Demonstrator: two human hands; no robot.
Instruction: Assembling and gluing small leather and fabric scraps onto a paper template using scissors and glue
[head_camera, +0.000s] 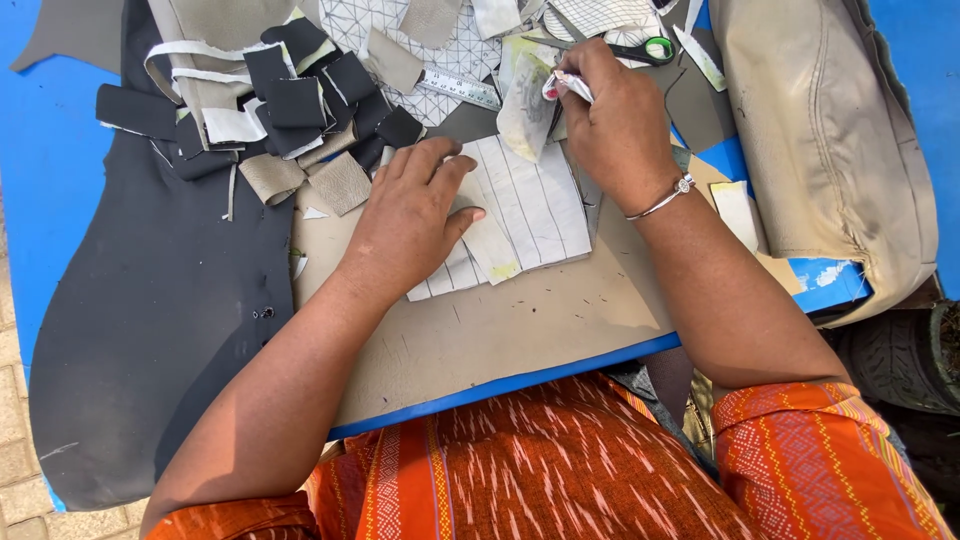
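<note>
Fingers of the left hand (410, 222) lay spread and flat, pressing down on a white lined sheet (530, 205) that rested on the tan board (500, 320). A narrow pale strip (492, 245) with a yellowish end stuck out from under the thumb, lying across that sheet. The right hand (618, 125) was curled closed, pinching a small white tube-like tool (570, 86) with a red mark near its tip, just above the top edge of the sheet. Beside that tip, a curled whitish scrap (525, 112) stood tilted on the sheet's upper corner. A thin silver bangle (665, 200) circled the right wrist.

Farther up lay a metal ruler (460, 88) on a white fabric piece printed with a grid of thin lines (360, 25), and green-handled scissors (645, 48) near the right hand's knuckles. To the left, a heap of small black squares (300, 95) mixed with beige offcuts sat on a large dark sheet (160, 300). A bulky beige cushion cover (820, 130) filled the right side of the blue table (50, 150).
</note>
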